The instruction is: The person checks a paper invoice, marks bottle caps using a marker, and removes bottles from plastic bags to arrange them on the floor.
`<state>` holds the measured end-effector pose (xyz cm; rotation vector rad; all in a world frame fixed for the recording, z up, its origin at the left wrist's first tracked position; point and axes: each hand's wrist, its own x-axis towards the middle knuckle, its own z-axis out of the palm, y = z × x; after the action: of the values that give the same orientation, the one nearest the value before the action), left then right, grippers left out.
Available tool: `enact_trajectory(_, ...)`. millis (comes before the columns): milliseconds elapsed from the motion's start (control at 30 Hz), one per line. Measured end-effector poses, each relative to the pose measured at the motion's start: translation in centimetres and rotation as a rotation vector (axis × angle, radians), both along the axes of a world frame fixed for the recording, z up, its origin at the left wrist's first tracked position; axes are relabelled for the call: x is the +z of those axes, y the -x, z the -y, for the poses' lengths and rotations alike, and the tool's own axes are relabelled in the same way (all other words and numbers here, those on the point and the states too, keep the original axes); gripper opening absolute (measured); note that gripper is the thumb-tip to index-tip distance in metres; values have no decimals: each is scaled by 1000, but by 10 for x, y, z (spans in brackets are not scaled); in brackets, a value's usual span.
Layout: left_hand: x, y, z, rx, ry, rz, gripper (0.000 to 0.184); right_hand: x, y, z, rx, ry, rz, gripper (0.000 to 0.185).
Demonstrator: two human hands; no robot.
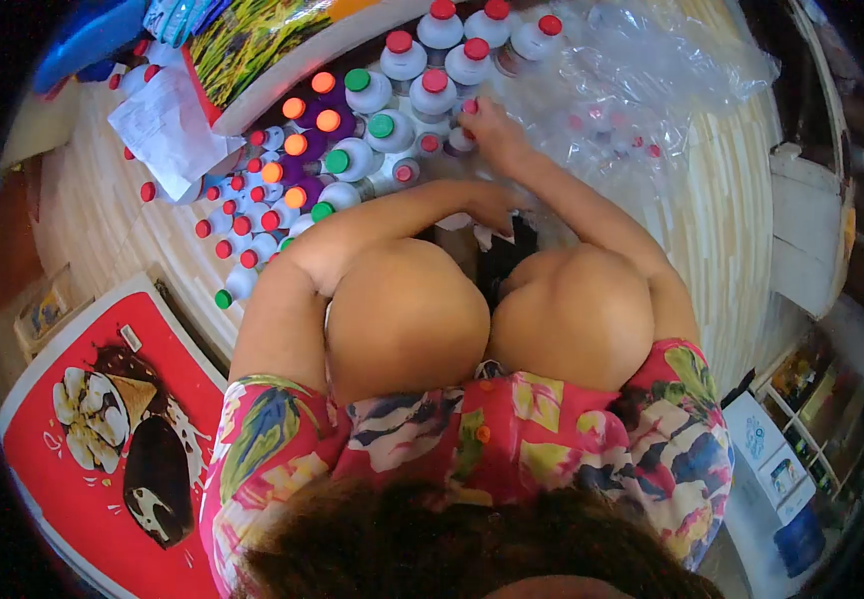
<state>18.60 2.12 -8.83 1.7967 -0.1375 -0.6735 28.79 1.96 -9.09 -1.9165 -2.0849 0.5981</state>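
My right hand [497,135] reaches out past my knees, its fingers closed at the red cap of a small bottle [469,107]. Just beside it stand other small bottles with red caps [429,144]. My left hand [493,206] is lower, in front of my knees, with its fingers bent down by a white and black thing [508,245] that I cannot make out. Large white bottles with red caps [433,90] and green caps [389,130] stand beyond my left forearm. Dark purple bottles with orange caps [304,146] are to their left.
Clear plastic wrap [642,90] with small red-capped bottles in it lies to the right. Small red-capped bottles [242,225] and a white paper [167,130] are on the left. A red ice-cream freezer [102,439] stands at lower left, a white box [812,230] at right.
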Motion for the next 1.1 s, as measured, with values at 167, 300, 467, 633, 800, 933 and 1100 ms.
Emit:
enact_trajectory(167,-13,5,-8,178,-382,128,50,51,-37,11,-236,-97,-201,25)
enact_trajectory(300,0,4,-18,491,-499,123,35,97,-87,38,-479,573,-593,24)
enact_trajectory(467,22,-5,-15,630,-425,122,32,18,-78,96,-185,485,-67,30)
enact_trajectory(633,7,2,-10,581,-382,319,32,34,-50,112,-160,552,195,44)
enact_trajectory(800,3,1,-12,592,-413,308,30,32,-49,125,-234,518,198,44)
enact_trajectory(933,5,2,-14,544,-361,312,28,35,-43,133,-73,509,297,43)
enact_trajectory(1100,-2,1,-14,545,-320,253,27,31,-54,139,-35,411,307,40)
